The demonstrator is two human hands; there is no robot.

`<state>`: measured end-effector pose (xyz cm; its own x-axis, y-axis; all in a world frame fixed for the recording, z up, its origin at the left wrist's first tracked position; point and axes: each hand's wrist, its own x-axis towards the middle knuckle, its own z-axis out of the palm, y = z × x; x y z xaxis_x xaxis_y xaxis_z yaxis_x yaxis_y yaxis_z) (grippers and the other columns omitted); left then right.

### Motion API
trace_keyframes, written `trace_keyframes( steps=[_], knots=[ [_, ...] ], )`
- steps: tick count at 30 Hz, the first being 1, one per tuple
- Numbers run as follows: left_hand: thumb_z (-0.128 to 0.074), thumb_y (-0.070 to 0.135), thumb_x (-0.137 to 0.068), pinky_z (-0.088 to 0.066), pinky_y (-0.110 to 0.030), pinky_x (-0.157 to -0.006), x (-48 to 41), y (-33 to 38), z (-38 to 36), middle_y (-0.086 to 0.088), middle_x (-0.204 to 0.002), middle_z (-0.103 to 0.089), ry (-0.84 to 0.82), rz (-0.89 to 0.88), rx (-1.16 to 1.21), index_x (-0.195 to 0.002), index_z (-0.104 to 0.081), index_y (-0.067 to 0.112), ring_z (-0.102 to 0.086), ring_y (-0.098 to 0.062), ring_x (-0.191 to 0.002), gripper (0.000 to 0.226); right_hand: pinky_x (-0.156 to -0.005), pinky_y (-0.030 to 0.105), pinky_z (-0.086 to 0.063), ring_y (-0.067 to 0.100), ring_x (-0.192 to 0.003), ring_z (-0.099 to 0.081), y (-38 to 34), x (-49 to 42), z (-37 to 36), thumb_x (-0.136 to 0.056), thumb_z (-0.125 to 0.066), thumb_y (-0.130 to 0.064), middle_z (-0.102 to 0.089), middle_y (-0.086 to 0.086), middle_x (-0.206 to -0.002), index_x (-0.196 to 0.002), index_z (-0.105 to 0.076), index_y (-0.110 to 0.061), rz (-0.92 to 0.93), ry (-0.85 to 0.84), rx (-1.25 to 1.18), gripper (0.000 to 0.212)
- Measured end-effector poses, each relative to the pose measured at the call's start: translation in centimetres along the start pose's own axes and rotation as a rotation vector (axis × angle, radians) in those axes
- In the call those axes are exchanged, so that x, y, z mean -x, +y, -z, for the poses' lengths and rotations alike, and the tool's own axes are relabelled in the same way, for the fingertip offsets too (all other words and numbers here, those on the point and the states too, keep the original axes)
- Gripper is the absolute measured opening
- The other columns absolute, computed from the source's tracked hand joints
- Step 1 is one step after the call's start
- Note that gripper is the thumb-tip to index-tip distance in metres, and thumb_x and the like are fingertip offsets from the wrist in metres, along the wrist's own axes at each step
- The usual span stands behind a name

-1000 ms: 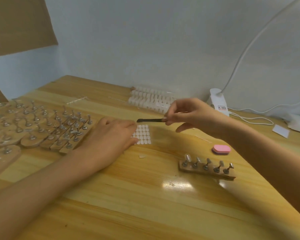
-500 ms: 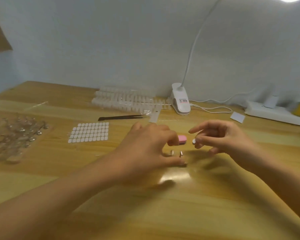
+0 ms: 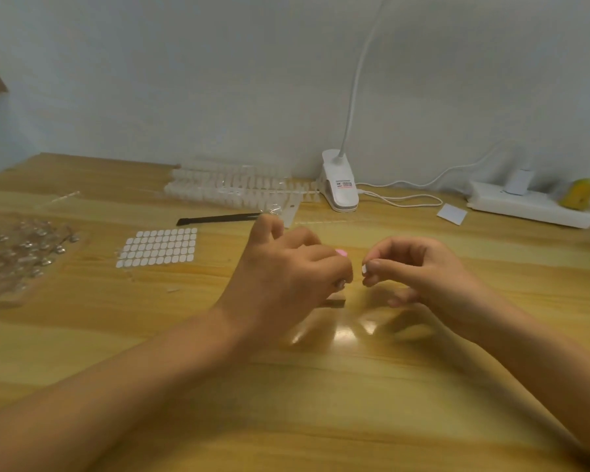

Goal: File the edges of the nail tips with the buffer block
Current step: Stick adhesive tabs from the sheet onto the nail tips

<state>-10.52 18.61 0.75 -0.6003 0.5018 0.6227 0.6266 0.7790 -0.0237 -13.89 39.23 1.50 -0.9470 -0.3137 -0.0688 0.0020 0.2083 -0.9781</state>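
Buffer (image 3: pixel 341 253): pink sliver on table (image 3: pixel 321 386), just behind left hand (image 3: pixel 286 277) knuckles, mostly hidden. Whether it touches them, cannot tell.
Left hand: fingers curled down over wooden stand (image 3: pixel 336 301), metal peg showing at fingertips. Gripping or only resting, cannot tell.
Right hand (image 3: pixel 419 270): just beside left, apart from it and from buffer. Thumb and forefinger pinch white tip (image 3: pixel 364 268), other fingers curled.
Tweezers (image 3: pixel 218 219), sticker sheet (image 3: pixel 159 247): farther left, apart from hands.
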Motion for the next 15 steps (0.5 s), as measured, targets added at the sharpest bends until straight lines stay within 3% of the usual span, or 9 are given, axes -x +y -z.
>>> trace_keyframes(
  steps=[3, 6, 8, 11, 15],
  knots=[
    [-0.065, 0.034, -0.087, -0.036, -0.027, -0.075, 0.9, -0.3, 1.1, 0.017, -0.087, -0.072, 0.102, 0.036, 0.34, -0.092, -0.074, 0.023, -0.064, -0.003, -0.074, 0.015, -0.046, 0.017, -0.049, 0.008, -0.072, -0.069, -0.6, 1.4, -1.1, -0.073, -0.072, -0.019, -0.072, 0.002, -0.077, -0.082, -0.071, -0.013, 0.003, 0.004, -0.156, 0.011],
    [-0.074, 0.034, -0.081, -0.04, -0.014, -0.061, 2.9, -0.6, 1.6, 0.016, -0.088, -0.068, 0.041, 0.237, 0.678, -0.091, -0.072, 0.021, -0.062, -0.011, -0.069, 0.016, -0.044, 0.017, -0.049, 0.01, -0.069, -0.068, -0.6, 3.1, -3.3, -0.068, -0.075, -0.018, -0.07, 0.005, -0.077, -0.077, -0.072, -0.013, 0.021, -0.038, -0.296, 0.011],
    [-0.076, 0.033, -0.079, -0.041, -0.017, -0.056, 4.1, -0.8, 1.5, 0.011, -0.087, -0.068, 0.03, 0.325, 0.744, -0.087, -0.072, 0.021, -0.061, -0.015, -0.07, 0.016, -0.042, 0.017, -0.049, 0.01, -0.069, -0.068, -0.4, 3.9, -4.9, -0.064, -0.077, -0.021, -0.069, 0.006, -0.076, -0.075, -0.073, -0.015, 0.025, -0.051, -0.346, 0.013],
    [-0.077, 0.023, -0.076, -0.039, -0.01, -0.056, 4.8, -0.9, 1.3, 0.006, -0.089, -0.066, 0.041, 0.381, 0.814, -0.081, -0.07, 0.018, -0.061, -0.013, -0.067, 0.01, -0.042, 0.017, -0.048, 0.007, -0.067, -0.066, 0.0, 4.3, -6.3, -0.068, -0.075, -0.018, -0.068, 0.004, -0.074, -0.077, -0.071, -0.012, 0.049, -0.03, -0.346, 0.012],
    [-0.08, 0.017, -0.075, -0.037, -0.009, -0.051, 5.0, -0.7, 0.9, 0.009, -0.084, -0.066, 0.025, 0.423, 0.868, -0.078, -0.067, 0.02, -0.056, -0.01, -0.053, 0.014, -0.043, 0.017, -0.048, 0.008, -0.068, -0.066, 0.6, 4.2, -7.0, -0.069, -0.075, -0.018, -0.068, 0.003, -0.074, -0.075, -0.073, -0.016, 0.086, 0.009, -0.33, 0.007]
  ],
)
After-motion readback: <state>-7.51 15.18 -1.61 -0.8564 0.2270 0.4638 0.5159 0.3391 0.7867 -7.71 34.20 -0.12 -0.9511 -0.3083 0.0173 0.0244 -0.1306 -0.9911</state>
